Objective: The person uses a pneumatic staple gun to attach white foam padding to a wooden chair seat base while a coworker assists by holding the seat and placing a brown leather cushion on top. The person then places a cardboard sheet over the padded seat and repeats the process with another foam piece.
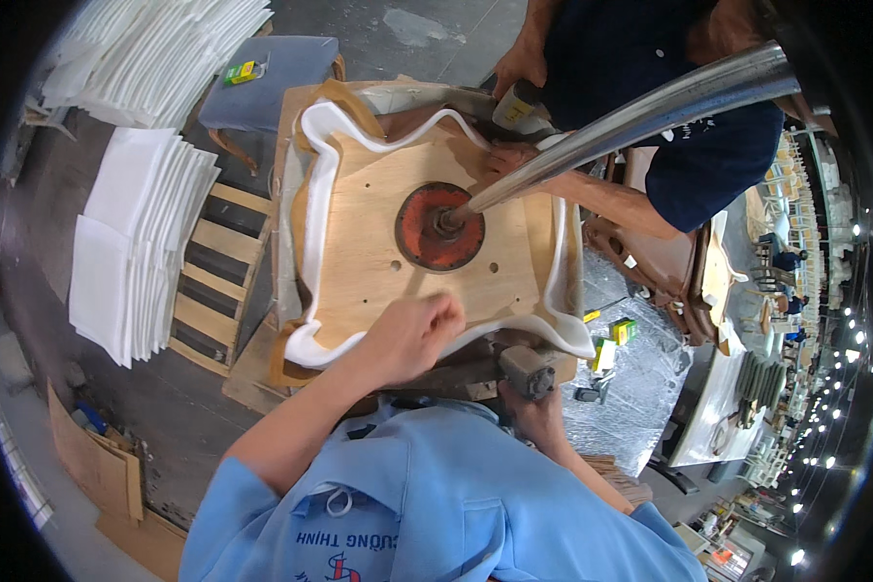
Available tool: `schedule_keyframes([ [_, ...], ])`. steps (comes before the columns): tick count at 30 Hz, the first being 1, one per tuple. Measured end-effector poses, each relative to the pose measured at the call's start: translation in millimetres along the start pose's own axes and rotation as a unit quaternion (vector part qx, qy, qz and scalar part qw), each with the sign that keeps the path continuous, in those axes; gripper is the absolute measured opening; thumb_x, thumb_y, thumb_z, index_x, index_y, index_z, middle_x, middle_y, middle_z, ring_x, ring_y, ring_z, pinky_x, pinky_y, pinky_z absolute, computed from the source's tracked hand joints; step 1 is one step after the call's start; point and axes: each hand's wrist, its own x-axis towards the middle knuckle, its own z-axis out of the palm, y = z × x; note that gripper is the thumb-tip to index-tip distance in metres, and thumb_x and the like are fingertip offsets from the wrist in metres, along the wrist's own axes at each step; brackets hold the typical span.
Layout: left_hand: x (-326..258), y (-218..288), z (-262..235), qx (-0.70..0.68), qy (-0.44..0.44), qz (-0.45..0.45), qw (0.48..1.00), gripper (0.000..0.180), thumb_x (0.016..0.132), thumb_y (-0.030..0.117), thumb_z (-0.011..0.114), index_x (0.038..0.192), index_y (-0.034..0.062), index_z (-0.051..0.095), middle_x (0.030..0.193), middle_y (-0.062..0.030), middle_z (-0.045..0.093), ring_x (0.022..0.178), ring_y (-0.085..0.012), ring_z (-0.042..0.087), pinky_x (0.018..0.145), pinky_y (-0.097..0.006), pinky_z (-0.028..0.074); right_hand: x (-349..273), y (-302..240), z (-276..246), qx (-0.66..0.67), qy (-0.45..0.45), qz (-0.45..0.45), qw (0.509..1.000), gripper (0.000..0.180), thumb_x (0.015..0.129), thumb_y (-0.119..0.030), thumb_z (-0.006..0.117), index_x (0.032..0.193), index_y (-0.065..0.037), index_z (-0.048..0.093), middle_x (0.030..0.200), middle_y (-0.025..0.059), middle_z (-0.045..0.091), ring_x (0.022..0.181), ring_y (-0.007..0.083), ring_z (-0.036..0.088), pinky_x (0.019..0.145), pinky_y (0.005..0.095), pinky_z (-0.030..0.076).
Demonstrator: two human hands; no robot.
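Both busy: left hand point(412, 335) fisted, pinning white padding point(312, 209) onto the plywood seat point(378, 252) so it stayed taut, right hand point(538, 412) gripping the stapler point(526, 371) close by.

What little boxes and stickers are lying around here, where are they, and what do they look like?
Small green-yellow box: on the grey-blue cushion, upper left.
Green-yellow boxes: on the silvery sheet right of the wooden seat board, beside the person's right hand.
Yellow label: on the co-worker's tool, top middle.

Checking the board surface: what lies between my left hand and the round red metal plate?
In the head view, only bare plywood board lies between left hand and round red metal plate.
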Motion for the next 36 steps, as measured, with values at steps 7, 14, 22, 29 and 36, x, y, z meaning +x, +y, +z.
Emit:
schedule_keyframes([
  [7, -86.3, -64.1, 3.4, 0.340, -0.006, 0.119, 0.933, 0.045, 0.092, 0.031, 0.082, 0.125, 0.0031, 0.070, 0.118, -0.0182, 0.067, 0.114, -0.0377, 0.064, 0.097, -0.050, 0.052, -1.1, -30.9, 19.5, -0.022, 0.051, 0.025, 0.998, 0.054, 0.091, -0.013, 0.087, 0.140, 0.002, 0.067, 0.127, 0.0158, 0.079, 0.118, 0.0252, 0.075, 0.103, 0.0396, 0.057],
  [14, -44.3, -93.2, 5.5, 0.431, -0.058, 0.228, 0.871, 0.025, 0.092, 0.028, 0.078, 0.098, 0.0039, 0.075, 0.099, -0.0161, 0.068, 0.100, -0.0358, 0.067, 0.090, -0.048, 0.052, -8.0, -43.0, 26.0, -0.082, 0.087, -0.008, 0.993, 0.049, 0.090, -0.013, 0.088, 0.134, -0.002, 0.069, 0.117, 0.0160, 0.081, 0.109, 0.0266, 0.078, 0.095, 0.0403, 0.060],
  [22, -14.2, -103.4, -10.9, 0.369, -0.141, 0.232, 0.889, 0.024, 0.095, 0.026, 0.075, 0.084, 0.0050, 0.077, 0.080, -0.0160, 0.069, 0.083, -0.0411, 0.070, 0.080, -0.051, 0.056, -6.3, -50.7, 39.6, -0.043, 0.131, -0.049, 0.989, 0.050, 0.090, -0.011, 0.087, 0.135, 0.000, 0.069, 0.123, 0.0149, 0.080, 0.116, 0.0261, 0.075, 0.102, 0.0406, 0.057],
  [29, 2.7, -118.3, -22.1, 0.240, -0.144, 0.350, 0.894, 0.022, 0.091, 0.025, 0.077, 0.081, 0.0052, 0.076, 0.079, -0.0139, 0.068, 0.082, -0.0385, 0.066, 0.079, -0.052, 0.053, -17.7, -57.4, 39.5, 0.004, 0.126, 0.107, 0.986, 0.042, 0.092, -0.012, 0.086, 0.130, 0.000, 0.071, 0.102, 0.0105, 0.079, 0.079, 0.0192, 0.076, 0.070, 0.0355, 0.062],
  [36, 2.1, -122.5, -26.8, 0.268, -0.070, 0.271, 0.922, 0.017, 0.092, 0.024, 0.076, 0.083, 0.0100, 0.079, 0.088, -0.0083, 0.072, 0.102, -0.0317, 0.063, 0.094, -0.050, 0.045, -60.8, -84.4, 99.9, 0.154, 0.073, 0.094, 0.981, 0.045, 0.098, -0.012, 0.085, 0.136, 0.002, 0.066, 0.100, 0.0058, 0.075, 0.071, 0.0132, 0.071, 0.059, 0.0313, 0.060],
])
